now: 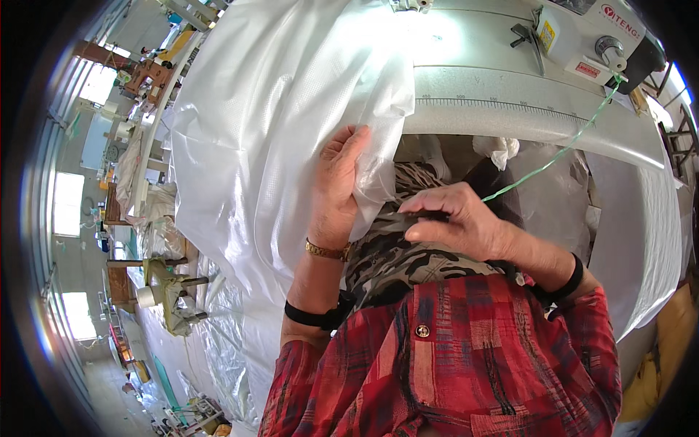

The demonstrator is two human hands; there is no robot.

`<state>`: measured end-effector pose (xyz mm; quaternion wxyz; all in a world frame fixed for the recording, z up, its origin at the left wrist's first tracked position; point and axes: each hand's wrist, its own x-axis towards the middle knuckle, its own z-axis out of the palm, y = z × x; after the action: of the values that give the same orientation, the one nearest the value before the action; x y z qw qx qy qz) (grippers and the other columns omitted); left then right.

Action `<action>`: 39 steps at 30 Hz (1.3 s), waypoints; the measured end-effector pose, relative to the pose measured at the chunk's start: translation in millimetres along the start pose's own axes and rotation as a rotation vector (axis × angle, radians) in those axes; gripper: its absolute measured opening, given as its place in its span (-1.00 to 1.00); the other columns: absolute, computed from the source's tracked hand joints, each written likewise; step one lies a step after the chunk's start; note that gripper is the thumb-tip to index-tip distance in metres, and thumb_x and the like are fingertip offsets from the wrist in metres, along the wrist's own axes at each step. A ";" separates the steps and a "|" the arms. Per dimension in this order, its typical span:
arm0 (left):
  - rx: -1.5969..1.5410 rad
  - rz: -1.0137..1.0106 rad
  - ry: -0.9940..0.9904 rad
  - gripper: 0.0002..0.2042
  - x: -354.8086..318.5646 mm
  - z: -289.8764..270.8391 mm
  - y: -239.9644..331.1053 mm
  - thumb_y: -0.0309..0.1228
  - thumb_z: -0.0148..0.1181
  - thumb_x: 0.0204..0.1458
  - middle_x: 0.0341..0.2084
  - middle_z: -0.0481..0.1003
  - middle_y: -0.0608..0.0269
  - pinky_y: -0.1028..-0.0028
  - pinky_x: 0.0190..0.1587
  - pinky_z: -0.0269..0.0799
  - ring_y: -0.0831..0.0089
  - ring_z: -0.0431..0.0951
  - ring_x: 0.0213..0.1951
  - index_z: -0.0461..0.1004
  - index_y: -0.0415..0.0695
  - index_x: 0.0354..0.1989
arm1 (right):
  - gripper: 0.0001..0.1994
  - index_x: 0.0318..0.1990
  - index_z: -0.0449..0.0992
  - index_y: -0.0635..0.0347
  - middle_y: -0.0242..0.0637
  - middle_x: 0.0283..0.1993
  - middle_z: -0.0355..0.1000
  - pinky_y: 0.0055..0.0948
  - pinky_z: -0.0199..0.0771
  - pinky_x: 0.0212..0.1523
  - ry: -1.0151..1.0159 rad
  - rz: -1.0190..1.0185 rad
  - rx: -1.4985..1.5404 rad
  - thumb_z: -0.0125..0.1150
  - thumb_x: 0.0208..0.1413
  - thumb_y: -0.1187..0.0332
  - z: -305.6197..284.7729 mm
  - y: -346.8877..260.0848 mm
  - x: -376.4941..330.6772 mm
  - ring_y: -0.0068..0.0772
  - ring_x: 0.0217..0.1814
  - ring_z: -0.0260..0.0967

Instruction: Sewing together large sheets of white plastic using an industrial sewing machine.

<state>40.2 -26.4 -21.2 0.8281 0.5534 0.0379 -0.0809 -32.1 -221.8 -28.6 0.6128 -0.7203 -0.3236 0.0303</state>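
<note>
A large translucent white plastic sheet [255, 138] with a fine woven texture hangs in folds over the table's front edge on the left. My left hand [338, 175] is closed on the sheet near its right edge, thumb upward, some fingers hidden. My right hand [459, 222] hovers over my camouflage-trousered lap, right of the sheet and apart from it. Its fingers are bent, with a gap between them and the thumb; I make out nothing held there. The sheet runs back toward the lit needle area of a sewing machine [412, 6] at the top.
The sewing table's edge [502, 105] bears a printed ruler. A dark clamp-like tool [528, 44] lies near the machine's control housing [593, 44]. A green string [553, 160] hangs from it to my lap. White sheeting [626, 233] drapes at right; workbenches [156, 146] stand far left.
</note>
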 end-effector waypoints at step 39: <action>-0.152 -0.067 -0.025 -0.84 -5.6 7.1 -5.5 -0.39 0.23 0.15 -0.33 0.55 0.28 0.62 -0.32 0.51 0.60 0.56 -0.35 0.49 -0.22 -0.22 | -0.63 -0.16 0.50 0.21 -0.23 -0.35 0.50 -0.30 0.42 -0.32 0.345 -0.232 -0.722 0.38 -0.02 0.15 -4.7 39.3 24.5 -0.16 -0.38 0.46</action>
<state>33.5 -34.5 -22.6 0.8649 0.4865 0.0519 -0.1125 6.1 -215.1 -54.2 0.3653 -0.8423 -0.2849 -0.2755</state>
